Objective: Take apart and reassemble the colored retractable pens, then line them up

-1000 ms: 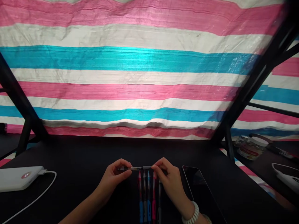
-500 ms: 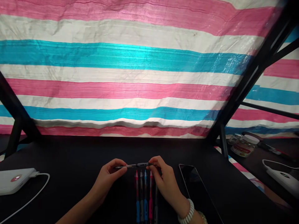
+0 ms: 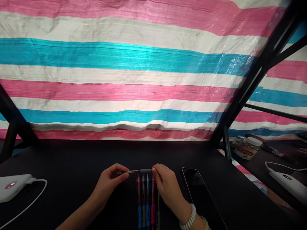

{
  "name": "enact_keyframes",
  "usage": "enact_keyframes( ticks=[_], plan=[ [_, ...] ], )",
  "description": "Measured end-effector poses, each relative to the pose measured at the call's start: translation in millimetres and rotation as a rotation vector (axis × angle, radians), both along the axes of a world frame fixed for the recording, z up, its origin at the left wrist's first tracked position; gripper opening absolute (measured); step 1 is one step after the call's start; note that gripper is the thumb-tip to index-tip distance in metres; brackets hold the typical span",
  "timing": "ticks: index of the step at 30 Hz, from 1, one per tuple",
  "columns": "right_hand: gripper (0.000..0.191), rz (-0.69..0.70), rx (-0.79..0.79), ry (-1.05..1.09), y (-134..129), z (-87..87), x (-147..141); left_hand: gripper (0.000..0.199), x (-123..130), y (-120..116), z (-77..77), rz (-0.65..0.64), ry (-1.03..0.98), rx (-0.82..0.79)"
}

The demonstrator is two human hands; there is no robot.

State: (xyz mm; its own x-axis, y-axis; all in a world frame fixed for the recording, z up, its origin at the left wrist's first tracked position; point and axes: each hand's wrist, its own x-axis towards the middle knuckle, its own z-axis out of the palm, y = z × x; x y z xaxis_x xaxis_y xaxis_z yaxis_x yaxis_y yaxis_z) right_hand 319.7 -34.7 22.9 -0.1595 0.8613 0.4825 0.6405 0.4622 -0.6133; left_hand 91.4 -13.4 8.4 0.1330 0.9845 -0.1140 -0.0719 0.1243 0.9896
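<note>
Grey-gripped pen held level, pinched by the thumb and fingertips of the left hand and the right hand, both closed on it, one at each end. So far one pen is up in the hands; a row of five pens lies side by side just below, on a black table, pink, blue and dark barrels. White beaded bracelet on the right wrist. Dark smartphone lies right of the row, white power bank with cable far left. Glass jar, white lid on, stands on a side table at right; its contents are hard to make out.
</note>
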Motion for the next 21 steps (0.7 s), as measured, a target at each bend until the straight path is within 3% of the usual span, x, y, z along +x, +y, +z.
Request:
enact_keyframes(
  ticks=[4,7,10,16,21],
  plan=[
    [0.034,0.021,-0.010,0.015,-0.4,1.3,-0.6,0.029,-2.1,1.2,-1.0,0.023,-0.020,0.018],
    [0.015,0.036,-0.017,0.095,-0.5,1.4,-0.3,0.029,-4.1,2.5,-1.1,0.047,-0.025,0.020],
    [0.024,0.064,0.005,0.165,1.5,-0.7,0.6,0.029,-4.6,3.8,-1.4,0.054,-0.041,0.021],
    [0.019,0.007,0.036,0.149,4.9,-4.1,4.3,0.027,-0.2,2.5,1.1,0.011,-0.076,0.014],
    [0.025,0.082,0.120,0.091,2.9,-3.1,4.0,0.026,-0.3,1.1,6.0,0.037,-0.054,0.025]
  ],
)
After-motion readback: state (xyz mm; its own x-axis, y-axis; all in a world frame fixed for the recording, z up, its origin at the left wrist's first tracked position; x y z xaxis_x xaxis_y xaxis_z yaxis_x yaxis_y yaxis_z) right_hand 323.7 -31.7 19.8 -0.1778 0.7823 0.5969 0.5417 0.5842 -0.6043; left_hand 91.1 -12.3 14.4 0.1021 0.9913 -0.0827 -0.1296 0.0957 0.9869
